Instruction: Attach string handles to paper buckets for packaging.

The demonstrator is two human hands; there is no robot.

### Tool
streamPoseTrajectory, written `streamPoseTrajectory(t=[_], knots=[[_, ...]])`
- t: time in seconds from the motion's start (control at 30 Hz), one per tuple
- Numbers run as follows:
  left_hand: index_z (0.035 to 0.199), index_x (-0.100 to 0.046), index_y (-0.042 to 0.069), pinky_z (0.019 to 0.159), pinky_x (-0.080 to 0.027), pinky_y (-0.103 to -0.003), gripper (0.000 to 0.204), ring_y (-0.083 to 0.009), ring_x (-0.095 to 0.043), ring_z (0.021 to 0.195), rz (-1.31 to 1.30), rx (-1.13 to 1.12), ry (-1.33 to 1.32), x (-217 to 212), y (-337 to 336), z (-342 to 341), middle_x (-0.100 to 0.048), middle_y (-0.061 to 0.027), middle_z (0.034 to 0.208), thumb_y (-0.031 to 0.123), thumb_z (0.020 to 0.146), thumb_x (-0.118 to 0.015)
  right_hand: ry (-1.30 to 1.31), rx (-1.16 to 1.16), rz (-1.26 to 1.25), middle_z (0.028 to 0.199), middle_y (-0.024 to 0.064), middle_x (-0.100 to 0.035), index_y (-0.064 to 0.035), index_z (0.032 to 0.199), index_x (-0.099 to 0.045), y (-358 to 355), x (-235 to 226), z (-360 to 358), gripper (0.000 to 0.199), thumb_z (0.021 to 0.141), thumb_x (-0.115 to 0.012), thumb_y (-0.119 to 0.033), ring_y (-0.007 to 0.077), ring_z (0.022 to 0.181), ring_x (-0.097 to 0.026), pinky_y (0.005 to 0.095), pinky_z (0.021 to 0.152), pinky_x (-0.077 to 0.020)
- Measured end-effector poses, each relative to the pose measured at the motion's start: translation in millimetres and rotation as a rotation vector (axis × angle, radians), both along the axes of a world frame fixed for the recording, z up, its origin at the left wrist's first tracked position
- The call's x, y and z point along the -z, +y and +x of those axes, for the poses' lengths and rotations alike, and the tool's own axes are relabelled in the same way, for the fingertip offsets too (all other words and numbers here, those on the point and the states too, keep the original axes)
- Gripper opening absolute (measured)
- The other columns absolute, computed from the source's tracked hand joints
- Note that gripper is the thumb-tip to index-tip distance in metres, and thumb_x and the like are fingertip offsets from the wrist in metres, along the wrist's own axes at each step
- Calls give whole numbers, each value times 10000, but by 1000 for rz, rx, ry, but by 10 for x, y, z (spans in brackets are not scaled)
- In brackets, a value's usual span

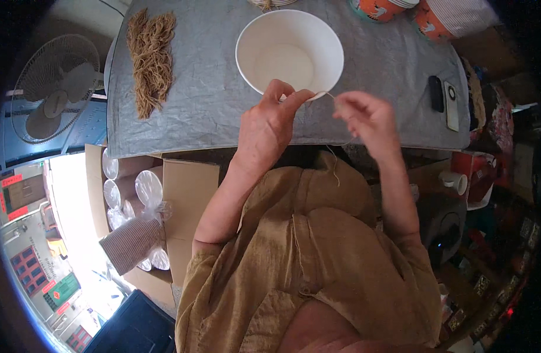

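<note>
String (328,96), thin and pale, runs between 2 hands at the near rim of a white bowl (289,50) on the grey cloth (206,88). Left hand (269,126) pinches 1 end by the rim. Right hand (367,117) pinches the other, and a loose tail hangs down. It looks like tying; next needs a steady pull.

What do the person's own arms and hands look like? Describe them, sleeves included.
Both forearms are bare, with no gloves, rings or watch visible on the left hand or right hand. Short, loose sleeves of a crinkled tan-gold top end near the elbows.
</note>
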State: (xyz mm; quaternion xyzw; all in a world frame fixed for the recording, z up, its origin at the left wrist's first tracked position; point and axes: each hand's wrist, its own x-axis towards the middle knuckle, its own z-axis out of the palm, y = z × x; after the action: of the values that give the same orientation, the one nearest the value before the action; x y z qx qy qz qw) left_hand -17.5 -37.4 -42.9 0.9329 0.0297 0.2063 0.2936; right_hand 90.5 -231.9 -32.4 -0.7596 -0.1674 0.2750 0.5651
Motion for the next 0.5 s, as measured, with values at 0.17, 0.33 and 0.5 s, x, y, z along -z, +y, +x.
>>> streamPoseTrajectory(t=[0.17, 0.33, 0.5], knots=[[1129, -676, 203, 573, -564, -427, 328, -307, -680, 718, -20, -18, 11, -11, -38, 26, -601, -55, 977, 23, 865, -601, 340, 81, 278, 770, -35, -614, -7, 1050, -710, 264, 310, -193, 219, 892, -722, -159, 17, 566, -432, 198, 488, -327], [1123, -678, 204, 579, -558, -436, 308, -314, -679, 731, -22, 18, 10, -29, -22, 22, -599, -54, 971, 36, 876, -601, 482, 134, 446, 700, -49, -561, -29, 954, -710, 363, 397, -219, 138, 894, -715, -153, 17, 549, -420, 208, 466, -300], [1092, -697, 209, 607, -560, -419, 270, -318, -677, 743, -17, 5, 22, -90, 139, 40, -620, -53, 947, 62, 886, -602, 470, -20, 424, 667, -57, -548, -45, 858, -686, 195, 314, -166, 88, 886, -702, -127, 17, 541, -422, 199, 468, -294]])
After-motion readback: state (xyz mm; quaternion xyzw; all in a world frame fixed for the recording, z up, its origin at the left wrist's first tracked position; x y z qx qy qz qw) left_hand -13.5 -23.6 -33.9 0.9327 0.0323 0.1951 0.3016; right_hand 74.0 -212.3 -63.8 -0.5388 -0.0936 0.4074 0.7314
